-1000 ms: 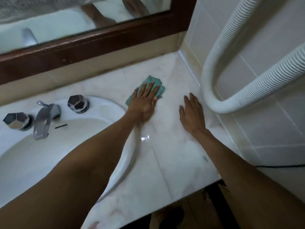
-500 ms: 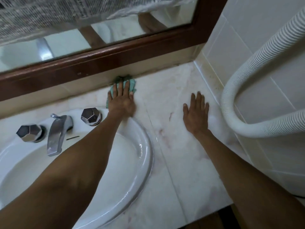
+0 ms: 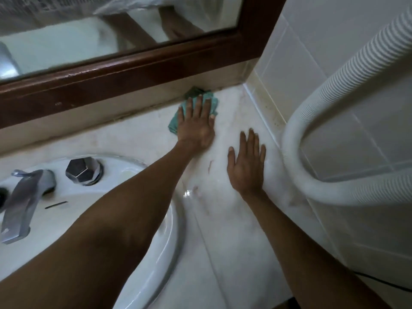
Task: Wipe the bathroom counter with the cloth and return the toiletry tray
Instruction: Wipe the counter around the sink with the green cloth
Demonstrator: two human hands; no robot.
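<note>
A green cloth [image 3: 192, 94] lies on the pale marble counter [image 3: 234, 219] against the back wall, close to the right corner. My left hand [image 3: 197, 124] presses flat on the cloth with fingers spread, covering most of it. My right hand [image 3: 246, 165] rests flat and empty on the counter to the right, near the tiled side wall. No toiletry tray is in view.
A white sink basin [image 3: 156, 253] fills the lower left, with a chrome tap [image 3: 22, 204] and faceted knob [image 3: 82, 170]. A wood-framed mirror [image 3: 133, 70] runs along the back. A thick white ribbed hose [image 3: 312, 130] loops against the tiled right wall.
My left hand has slid the cloth to the right along the back wall, from beside the sink knob toward the corner. My right hand stays flat on the counter.
</note>
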